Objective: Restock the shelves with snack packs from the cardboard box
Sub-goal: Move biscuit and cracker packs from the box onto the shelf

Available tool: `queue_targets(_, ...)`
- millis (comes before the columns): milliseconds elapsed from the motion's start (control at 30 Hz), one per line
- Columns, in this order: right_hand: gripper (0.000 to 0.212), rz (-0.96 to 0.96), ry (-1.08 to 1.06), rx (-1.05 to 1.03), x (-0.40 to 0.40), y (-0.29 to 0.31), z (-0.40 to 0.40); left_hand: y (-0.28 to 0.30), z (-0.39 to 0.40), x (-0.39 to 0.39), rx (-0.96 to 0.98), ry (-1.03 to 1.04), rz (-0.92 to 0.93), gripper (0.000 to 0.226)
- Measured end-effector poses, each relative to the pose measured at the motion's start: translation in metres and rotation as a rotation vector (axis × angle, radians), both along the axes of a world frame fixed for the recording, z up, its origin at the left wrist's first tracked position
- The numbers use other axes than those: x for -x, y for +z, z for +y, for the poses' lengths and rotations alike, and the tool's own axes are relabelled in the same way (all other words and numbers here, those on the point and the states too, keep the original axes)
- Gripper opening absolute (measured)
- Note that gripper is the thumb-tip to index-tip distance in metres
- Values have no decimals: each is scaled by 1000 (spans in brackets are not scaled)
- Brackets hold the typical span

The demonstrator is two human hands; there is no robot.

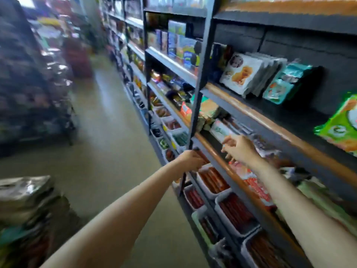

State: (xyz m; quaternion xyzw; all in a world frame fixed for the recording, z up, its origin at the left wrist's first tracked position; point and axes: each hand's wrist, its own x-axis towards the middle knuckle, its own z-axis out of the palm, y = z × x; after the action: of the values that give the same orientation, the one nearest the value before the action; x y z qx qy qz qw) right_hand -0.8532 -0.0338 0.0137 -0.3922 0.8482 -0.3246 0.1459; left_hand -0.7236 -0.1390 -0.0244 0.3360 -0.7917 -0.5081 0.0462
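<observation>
A reddish snack pack (pixel 201 154), long axis running up-left toward the shelf post, is sitting clamped in the left hand (pixel 190 160) at frame centre. The right hand (pixel 238 148), fingers spread and loose, is reaching nearer the shelf (pixel 212 149), touching a pale pack (pixel 220 130). The cardboard box isn't clearly showing.

Shop aisle, stocked shelves (pixel 241 111), snack packs (pixel 245 74)
</observation>
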Motion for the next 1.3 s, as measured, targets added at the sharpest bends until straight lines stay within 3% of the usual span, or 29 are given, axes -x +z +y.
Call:
queue_targets(100, 7, -194, 228, -155, -73, -55, -47, -59, -27, -102, -156, 174, -148, 31)
queue_targets(267, 9, -540, 470, -229, -218, -120, -113, -118, -40, -278, -361, 809, -92, 27)
queue_targets(400, 9, -543, 634, -341, -327, -155, -157, -139, -46, -395, -375, 1137, -26, 13)
queue_targets(500, 13, -490, 712, -373, -398, -178, -182, -152, -57, -466, -378, 1265, -71, 13)
queue_targets(700, 40, -418, 693, -528, -493, -218, -218, -172, -94, -546, -400, 1211, -203, 25)
queue_targets(900, 74, -518, 440, -608, -537, -269, -237, -188, -114, -579, -363, 1079, -266, 10)
queue_targets(1067, 70, -441, 347, -552, -550, -287, -238, -194, -127, -594, -380, 1054, -262, 13)
queue_targets(1233, 72, -438, 412, -553, -546, -282, -236, -195, -127, -593, -397, 1022, -287, 8)
queue_targets(1300, 64, -492, 489, -608, -544, -269, -233, -188, -124, -590, -440, 1019, -292, 10)
